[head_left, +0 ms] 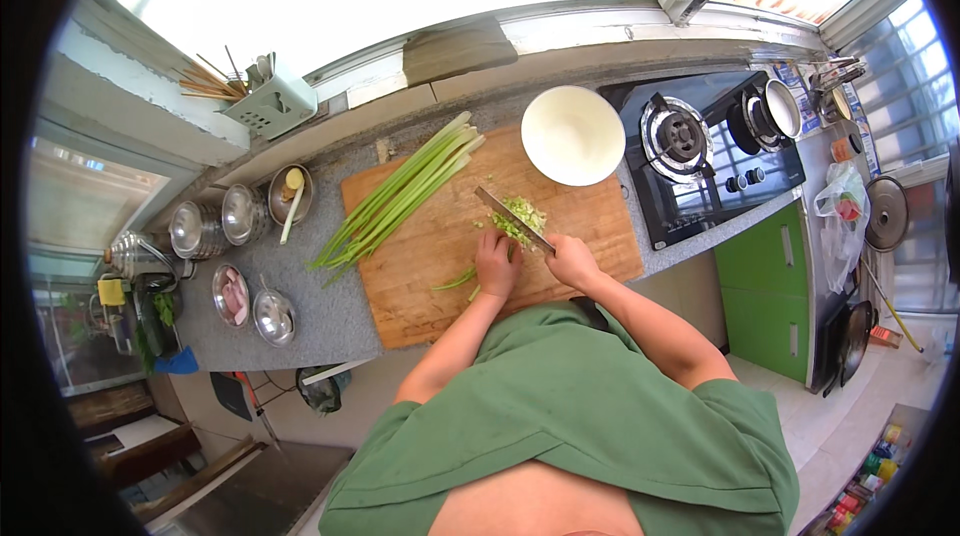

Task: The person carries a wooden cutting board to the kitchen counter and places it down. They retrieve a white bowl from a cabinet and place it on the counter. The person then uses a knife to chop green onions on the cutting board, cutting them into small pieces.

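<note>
My right hand point(573, 261) is wrapped round the handle of a kitchen knife point(513, 219), whose blade points up and left over the cutting board. Chopped pale-green bits point(523, 219) lie in a small heap at the blade. Just left of it, my left hand point(497, 264) is closed with curled fingers over a few green stalks, and their ends point(457, 281) stick out on its left side. A bundle of long green stalks point(410, 191) lies slantwise across the left part of the wooden cutting board point(425, 306), its lower ends past the edge.
A white bowl point(573, 136) stands at the board's far edge. Right of it is a black gas hob point(665, 206) with a pot point(780, 108). On the left counter are metal bowls, one with pinkish meat point(233, 296) and another with ginger-like pieces point(293, 179). A utensil holder point(275, 99) stands behind.
</note>
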Available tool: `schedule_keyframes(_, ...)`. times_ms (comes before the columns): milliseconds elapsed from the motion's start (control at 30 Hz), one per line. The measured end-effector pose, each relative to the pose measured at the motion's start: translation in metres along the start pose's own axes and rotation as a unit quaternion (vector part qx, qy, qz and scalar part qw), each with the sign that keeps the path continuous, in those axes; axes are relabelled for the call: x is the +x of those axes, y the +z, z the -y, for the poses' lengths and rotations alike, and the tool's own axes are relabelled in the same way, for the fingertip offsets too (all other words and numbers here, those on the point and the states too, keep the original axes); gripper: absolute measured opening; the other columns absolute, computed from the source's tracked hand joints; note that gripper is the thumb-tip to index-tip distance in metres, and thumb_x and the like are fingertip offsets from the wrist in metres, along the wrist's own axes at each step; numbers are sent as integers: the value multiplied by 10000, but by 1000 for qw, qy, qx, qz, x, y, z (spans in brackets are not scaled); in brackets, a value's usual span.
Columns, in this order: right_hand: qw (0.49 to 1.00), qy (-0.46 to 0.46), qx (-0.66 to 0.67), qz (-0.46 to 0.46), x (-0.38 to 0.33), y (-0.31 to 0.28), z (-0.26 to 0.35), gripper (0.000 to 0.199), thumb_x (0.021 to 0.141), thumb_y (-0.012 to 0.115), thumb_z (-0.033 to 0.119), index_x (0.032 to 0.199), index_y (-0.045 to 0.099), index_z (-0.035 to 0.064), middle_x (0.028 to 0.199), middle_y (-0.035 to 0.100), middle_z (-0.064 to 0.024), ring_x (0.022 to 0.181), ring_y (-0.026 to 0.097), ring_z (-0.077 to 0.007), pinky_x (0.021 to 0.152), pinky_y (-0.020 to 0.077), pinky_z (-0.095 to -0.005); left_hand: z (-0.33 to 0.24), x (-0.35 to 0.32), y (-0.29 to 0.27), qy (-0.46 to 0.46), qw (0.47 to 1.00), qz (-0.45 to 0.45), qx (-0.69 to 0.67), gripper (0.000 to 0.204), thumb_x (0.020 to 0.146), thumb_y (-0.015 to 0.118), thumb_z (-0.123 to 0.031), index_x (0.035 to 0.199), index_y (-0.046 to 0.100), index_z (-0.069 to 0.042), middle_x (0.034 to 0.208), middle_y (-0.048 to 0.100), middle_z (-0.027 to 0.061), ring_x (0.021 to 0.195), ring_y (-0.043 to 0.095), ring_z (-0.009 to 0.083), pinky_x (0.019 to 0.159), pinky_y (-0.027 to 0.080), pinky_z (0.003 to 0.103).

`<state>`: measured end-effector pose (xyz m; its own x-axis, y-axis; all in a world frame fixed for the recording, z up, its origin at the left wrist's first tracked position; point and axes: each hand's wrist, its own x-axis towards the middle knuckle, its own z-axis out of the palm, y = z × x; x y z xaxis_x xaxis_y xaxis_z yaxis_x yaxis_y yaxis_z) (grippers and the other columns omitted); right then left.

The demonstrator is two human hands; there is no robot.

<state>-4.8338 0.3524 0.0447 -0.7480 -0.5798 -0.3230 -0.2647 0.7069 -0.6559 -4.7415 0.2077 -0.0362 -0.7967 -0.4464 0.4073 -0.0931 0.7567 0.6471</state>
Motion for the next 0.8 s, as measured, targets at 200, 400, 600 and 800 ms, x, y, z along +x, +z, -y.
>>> schedule_keyframes(200,999,1,-27,18,-3,-3,3,200,804,551,128,949,670,60,840,654,-253,824,627,-438,758,497,-523,-17,1,-20,2,1000,19,14,203,662,754,-125,785,601,-72,982,559,123,960,542,323,785,466,424)
schedule_keyframes(400,995,-1,-94,45,-7,-7,12,216,814,559,146,985,667,70,842,675,-230,806,647,-416,748,508,-521,0,-1,-17,38,998,42,4,178,668,734,-111,785,604,-77,939,555,118,938,535,330,787,464,435)
schedule_keyframes(600,991,0,-123,57,-6,-3,10,218,822,554,148,1002,649,68,815,673,-226,795,650,-411,734,505,-529,5,-3,-11,33,999,27,-16,137,683,709,-97,779,612,-82,906,556,113,925,533,333,788,468,437)
schedule_keyframes(800,988,12,-137,72,-4,-3,16,192,824,536,129,969,639,59,833,675,-222,808,650,-412,727,505,-528,8,-4,-10,26,999,33,-19,130,681,708,-96,770,614,-82,911,567,109,921,536,335,783,470,440)
